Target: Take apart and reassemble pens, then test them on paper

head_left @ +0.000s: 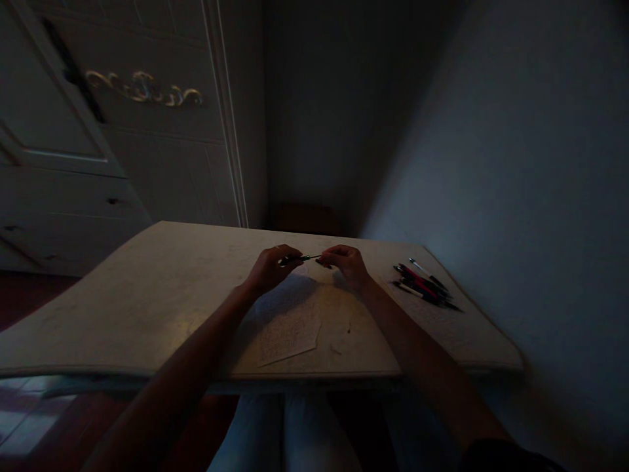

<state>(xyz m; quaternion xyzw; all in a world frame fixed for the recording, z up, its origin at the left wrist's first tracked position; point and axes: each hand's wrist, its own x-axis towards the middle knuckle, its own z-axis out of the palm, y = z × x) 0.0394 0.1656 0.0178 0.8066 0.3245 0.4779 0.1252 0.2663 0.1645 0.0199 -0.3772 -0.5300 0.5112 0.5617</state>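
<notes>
Over the far half of the table, my left hand is closed around a dark pen. A thin, light rod runs from the pen's right end to the fingertips of my right hand, which pinch its end. Below those fingertips, a short dark pen part shows, also in my right hand; its exact shape is too dim to tell. A sheet of paper covered in writing lies under my hands, partly shadowed.
Several pens, black, red and clear, lie in a loose pile at the right on another written sheet. The pale table borders a wall at right. A white cabinet with gold ornament stands behind at left.
</notes>
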